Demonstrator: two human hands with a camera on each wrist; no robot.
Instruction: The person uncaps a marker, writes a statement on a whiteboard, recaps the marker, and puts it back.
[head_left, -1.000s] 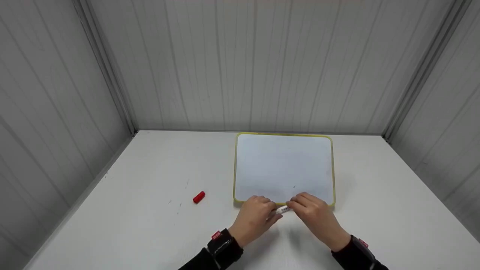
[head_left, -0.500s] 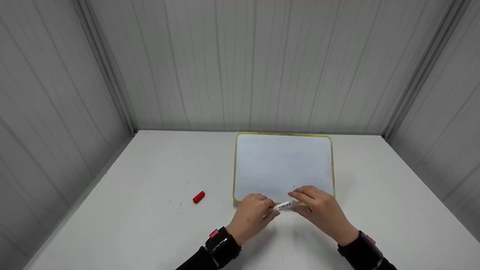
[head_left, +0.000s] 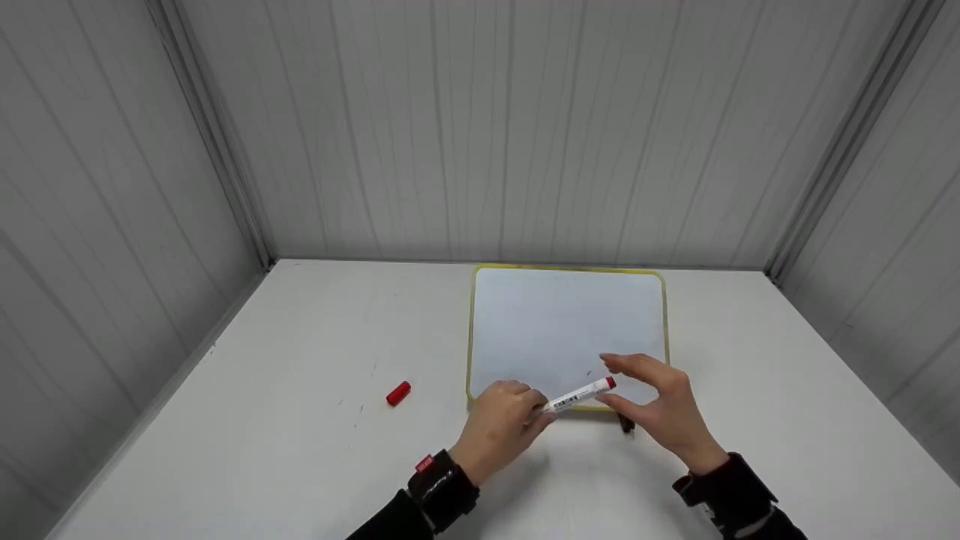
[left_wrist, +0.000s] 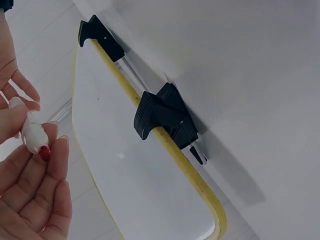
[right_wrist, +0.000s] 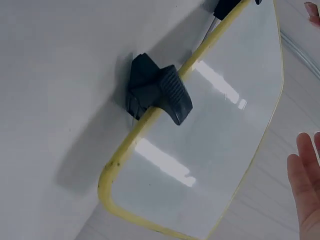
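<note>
Left hand (head_left: pixel 504 424) now holds the marker (head_left: pixel 581 394) alone, pinching its white barrel just ahead of the knuckles above the whiteboard's (head_left: pixel 566 330) near edge, since the right hand (head_left: pixel 660 409) has let go and spread open beside the red tip.

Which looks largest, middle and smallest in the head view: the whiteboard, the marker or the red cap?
1. The whiteboard, by far the largest.
2. The marker, held by the left hand, partly hidden by its fingers.
3. The red cap, lying on the table, looks smallest.
</note>
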